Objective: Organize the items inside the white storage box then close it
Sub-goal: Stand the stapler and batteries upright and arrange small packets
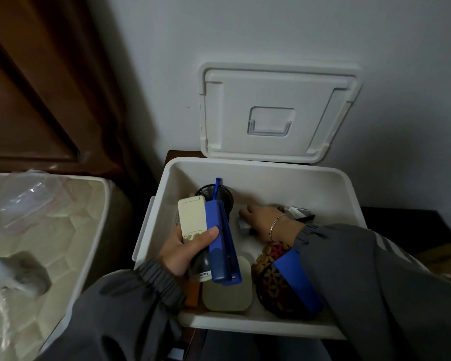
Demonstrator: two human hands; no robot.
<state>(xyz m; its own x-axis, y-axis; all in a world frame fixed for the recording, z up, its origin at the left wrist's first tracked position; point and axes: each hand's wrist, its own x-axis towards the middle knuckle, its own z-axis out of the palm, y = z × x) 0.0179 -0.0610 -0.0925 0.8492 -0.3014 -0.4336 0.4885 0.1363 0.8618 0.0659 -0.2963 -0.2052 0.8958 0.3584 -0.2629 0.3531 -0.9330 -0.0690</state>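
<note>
Head view looks down into the white storage box [258,327], which stands open on a dark desk [393,225] against a pale wall [271,35]. Its lid [279,113] leans upright behind it. Over the box's left side, the left hand [185,251] has its grip clamped on a cream remote [193,217] and a blue case [223,243] held together, thumb across both. The right hand [263,220], wearing a thin bracelet [276,225], reaches down inside onto a small grey object [242,226]; whether its grip is closed cannot be told. A black mesh cup [206,192] stands at the back left of the box. A beige pad [227,295] and a patterned bowl [274,287] lie at the front. A plastic-wrapped mattress [50,230] lies to the left.
</note>
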